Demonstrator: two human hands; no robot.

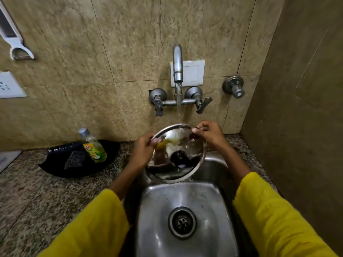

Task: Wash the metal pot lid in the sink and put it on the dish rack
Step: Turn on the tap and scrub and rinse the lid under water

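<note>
The round metal pot lid (187, 164) with a black knob at its middle is held tilted over the back of the steel sink (187, 216), under the running tap (177, 64). My left hand (143, 151) grips its left rim. My right hand (208, 134) pinches the top right rim. Water runs down onto the upper part of the lid. No dish rack is in view.
A green dish-soap bottle (93, 145) and a dark scrub pad (74, 159) lie on a black tray (55, 168) on the granite counter left of the sink. Two tap handles (157, 102) and a side valve (234, 87) stick out from the tiled wall. A wall closes the right side.
</note>
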